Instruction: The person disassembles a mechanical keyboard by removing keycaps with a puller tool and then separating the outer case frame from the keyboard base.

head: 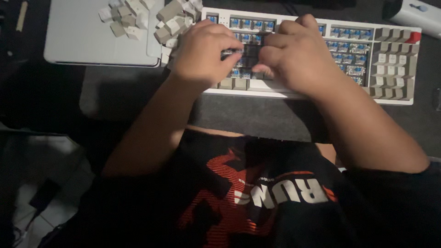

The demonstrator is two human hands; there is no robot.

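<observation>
Tray: pale grey flat board (87,41) lay at the left on the table (257,117), well apart from the body's edge.
Loose keycaps: heap of white and beige keycaps (151,18) sat on the tray's right end, spilling toward the keyboard's left corner.
Left hand: left hand (202,55) was curled over the keyboard's left-middle rows, fingers bent down; something small and dark showed at its fingertips, but whether it was gripped could not be told.
Keyboard: white keyboard (303,94) lay across the table's upper middle, most caps off and blue switches (342,46) bare.
Right hand: right hand (294,55) was bunched just beside the left one, fingers tucked toward the same spot; its hold could not be told.
Mounted caps: beige and white caps (392,69) stayed on at the right end, with one red cap (415,36) in the corner.
White device: rounded white object (413,14) rested at the top right.
Risk: judged from the close pinch, a slanted pull could bend a switch stem; a wrist brushing the heap could scatter caps off the tray.
</observation>
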